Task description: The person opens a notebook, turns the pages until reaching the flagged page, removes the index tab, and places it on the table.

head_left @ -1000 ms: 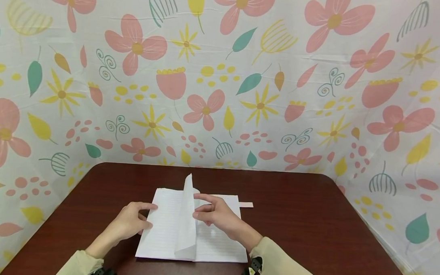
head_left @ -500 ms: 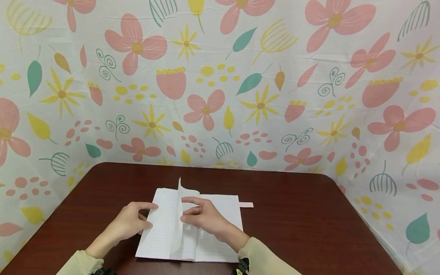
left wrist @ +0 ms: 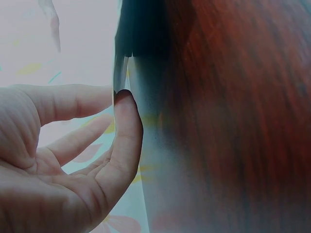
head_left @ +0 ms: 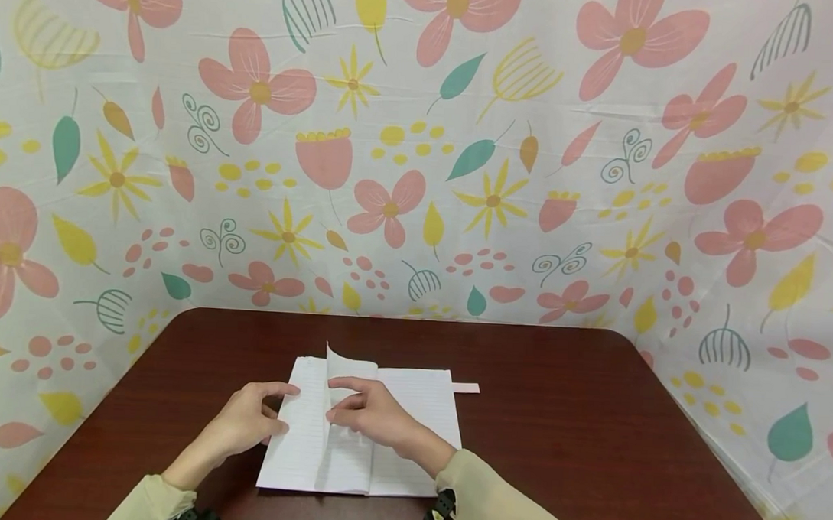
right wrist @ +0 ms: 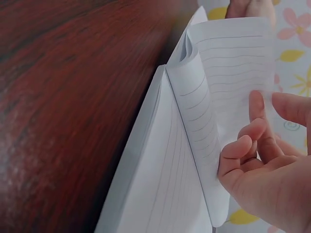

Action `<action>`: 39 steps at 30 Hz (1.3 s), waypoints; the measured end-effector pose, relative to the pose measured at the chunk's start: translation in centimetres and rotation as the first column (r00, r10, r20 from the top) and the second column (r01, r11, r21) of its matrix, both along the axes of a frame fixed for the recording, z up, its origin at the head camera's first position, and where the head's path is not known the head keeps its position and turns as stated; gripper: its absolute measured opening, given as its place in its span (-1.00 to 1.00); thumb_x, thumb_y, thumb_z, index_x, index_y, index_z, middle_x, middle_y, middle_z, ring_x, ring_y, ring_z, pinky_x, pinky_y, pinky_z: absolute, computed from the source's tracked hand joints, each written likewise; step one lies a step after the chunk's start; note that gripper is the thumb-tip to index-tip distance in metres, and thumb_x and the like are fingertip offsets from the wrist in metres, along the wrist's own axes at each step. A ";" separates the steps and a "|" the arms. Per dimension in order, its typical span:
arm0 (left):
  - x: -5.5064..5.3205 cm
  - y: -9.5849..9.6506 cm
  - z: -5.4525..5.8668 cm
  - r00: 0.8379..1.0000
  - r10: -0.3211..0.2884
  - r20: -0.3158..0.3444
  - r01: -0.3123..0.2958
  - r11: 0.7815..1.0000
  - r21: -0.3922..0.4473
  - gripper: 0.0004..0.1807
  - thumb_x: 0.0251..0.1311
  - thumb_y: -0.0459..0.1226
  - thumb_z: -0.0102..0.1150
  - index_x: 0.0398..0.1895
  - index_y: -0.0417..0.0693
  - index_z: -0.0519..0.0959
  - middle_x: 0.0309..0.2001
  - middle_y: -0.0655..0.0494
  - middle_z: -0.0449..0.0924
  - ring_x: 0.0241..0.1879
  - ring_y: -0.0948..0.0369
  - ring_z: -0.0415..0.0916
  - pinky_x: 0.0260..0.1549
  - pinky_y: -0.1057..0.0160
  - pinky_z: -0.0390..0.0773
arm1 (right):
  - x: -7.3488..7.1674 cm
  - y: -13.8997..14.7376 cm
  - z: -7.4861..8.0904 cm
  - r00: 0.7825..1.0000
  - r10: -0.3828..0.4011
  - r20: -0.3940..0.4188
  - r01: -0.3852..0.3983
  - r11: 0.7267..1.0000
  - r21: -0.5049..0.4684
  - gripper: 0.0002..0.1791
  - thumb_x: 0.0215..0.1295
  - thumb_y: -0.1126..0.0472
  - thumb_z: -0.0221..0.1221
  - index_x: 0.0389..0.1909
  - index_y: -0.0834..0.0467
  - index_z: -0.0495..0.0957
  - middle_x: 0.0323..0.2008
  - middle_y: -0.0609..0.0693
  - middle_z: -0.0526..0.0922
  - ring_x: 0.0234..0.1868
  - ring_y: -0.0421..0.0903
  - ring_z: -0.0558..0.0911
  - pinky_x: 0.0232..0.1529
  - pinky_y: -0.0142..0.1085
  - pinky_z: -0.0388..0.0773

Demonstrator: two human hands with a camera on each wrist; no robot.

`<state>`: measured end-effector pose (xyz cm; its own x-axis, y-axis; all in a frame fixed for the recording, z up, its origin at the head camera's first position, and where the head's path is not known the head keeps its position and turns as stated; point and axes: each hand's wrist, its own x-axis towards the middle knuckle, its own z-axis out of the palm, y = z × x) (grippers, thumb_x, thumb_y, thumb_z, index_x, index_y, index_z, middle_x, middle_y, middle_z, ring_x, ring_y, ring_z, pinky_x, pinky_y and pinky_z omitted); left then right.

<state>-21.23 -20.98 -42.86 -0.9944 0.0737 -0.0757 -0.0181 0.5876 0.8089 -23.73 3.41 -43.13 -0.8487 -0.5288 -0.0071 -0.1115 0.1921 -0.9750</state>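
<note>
An open notebook (head_left: 409,474) with lined white pages lies on the brown table. My left hand (head_left: 244,416) grips its left edge; in the left wrist view the fingers (left wrist: 127,126) bend around that edge. One notebook page (head_left: 344,456) stands raised over the left half, curving up from the spine. At the free edge of this page is my right hand (head_left: 376,419), thumb and fingertips pinching it. The right wrist view shows a fingertip (right wrist: 257,101) over the lined sheet, with the lower fingers curled beside it.
A pale pink tab (head_left: 466,387) sticks out past the notebook's right edge. The dark wooden table (head_left: 576,419) extends around the notebook, and a flower-printed cloth (head_left: 393,137) hangs behind and at both sides.
My right hand has moved left, taking the raised page from near the spine over the left half. The left hand has stayed at the notebook's left edge.
</note>
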 end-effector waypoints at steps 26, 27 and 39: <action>-0.2 0.2 -0.1 1.000 -0.013 -0.020 0.013 1.000 0.027 -0.43 0.16 -0.45 0.47 0.29 -0.19 0.60 0.14 -0.18 0.59 -0.50 0.10 0.61 -0.47 0.09 0.63 | -0.2 -0.4 -0.3 0.994 0.109 -0.031 -0.106 0.992 0.074 -0.58 0.40 0.30 0.32 0.26 0.21 0.64 -0.21 -0.04 0.80 -0.31 -0.24 0.66 -0.38 -0.38 0.52; -0.2 0.2 -0.1 1.000 -0.017 -0.023 0.017 1.000 0.017 -0.41 0.12 -0.47 0.49 0.27 -0.18 0.61 0.15 -0.17 0.59 -0.53 0.09 0.58 -0.48 0.10 0.60 | -0.1 -0.4 -0.3 0.993 0.108 -0.038 -0.105 0.992 0.073 -0.58 0.40 0.30 0.33 0.26 0.21 0.65 -0.21 -0.04 0.80 -0.31 -0.23 0.66 -0.39 -0.38 0.52; 0.0 0.1 -0.3 1.000 -0.022 -0.020 0.022 1.000 -0.022 -0.37 0.02 -0.54 0.50 0.24 -0.17 0.63 -0.37 0.03 0.66 -0.48 0.11 0.60 -0.48 0.11 0.61 | 0.6 0.8 1.2 0.985 0.105 -0.137 -0.093 0.992 0.090 -0.63 0.40 0.28 0.35 0.20 0.20 0.69 -0.24 -0.08 0.78 -0.40 -0.22 0.61 -0.41 -0.40 0.48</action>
